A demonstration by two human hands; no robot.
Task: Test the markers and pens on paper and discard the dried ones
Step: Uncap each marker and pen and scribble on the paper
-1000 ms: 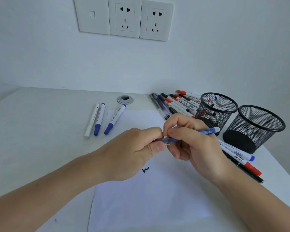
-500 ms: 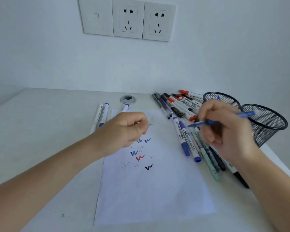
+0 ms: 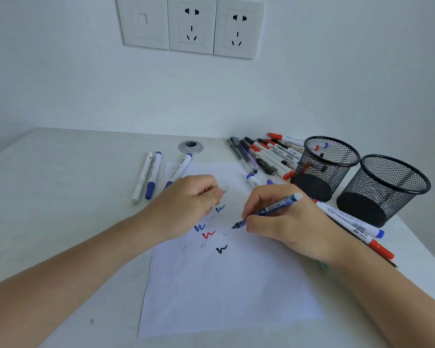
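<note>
A white sheet of paper point(image 3: 226, 285) lies on the desk with several blue, red, black and faint grey squiggles on it. My right hand point(image 3: 281, 222) grips a blue pen point(image 3: 271, 209) in a writing hold, its tip down at the paper beside a faint squiggle. My left hand point(image 3: 189, 202) rests on the paper's upper part and pinches the pen's clear cap point(image 3: 224, 189) between thumb and fingers.
Three blue-capped markers point(image 3: 151, 177) lie left of the paper. A pile of pens and markers point(image 3: 264, 154) lies at the back right, more markers point(image 3: 352, 224) beyond my right hand. Two black mesh cups point(image 3: 324, 167) point(image 3: 387, 189) stand at the right. A cable grommet point(image 3: 191, 146) sits at the back.
The cap came off the blue pen and stayed in my left hand. My right hand swung the pen out to the right, then brought its tip down onto the paper.
</note>
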